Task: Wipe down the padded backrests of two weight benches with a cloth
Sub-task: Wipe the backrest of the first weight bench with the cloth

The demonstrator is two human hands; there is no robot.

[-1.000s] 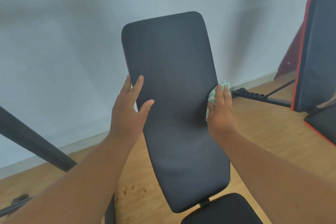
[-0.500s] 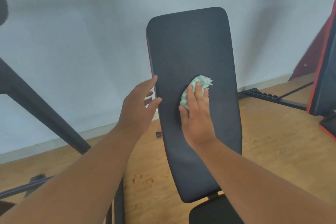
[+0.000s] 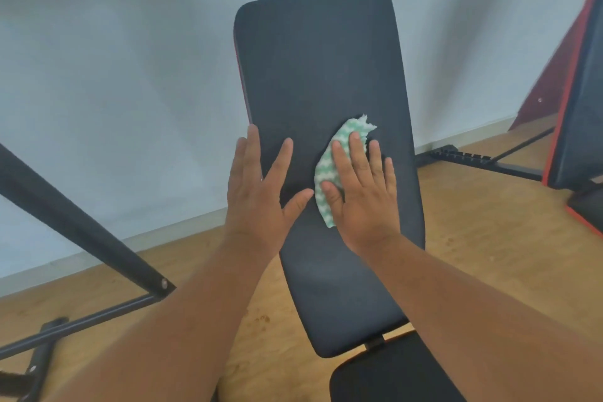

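Seat pad [image 3: 391,378] is showing at bottom edge, just below the backrest [image 3: 326,81], which is standing tilted, long axis running bottom-right to top-left, top end pointing up toward the wall [image 3: 114,59]. Left hand [image 3: 257,192] is lying open w/ fingers spread, thumb on the padding, fingers at the left edge. Right hand [image 3: 362,199] is pressing flat, not clenched, on a green-and-white cloth [image 3: 329,170] mid-backrest. Far right, a red-trimmed pad [image 3: 577,101] is standing, prob. a second bench.
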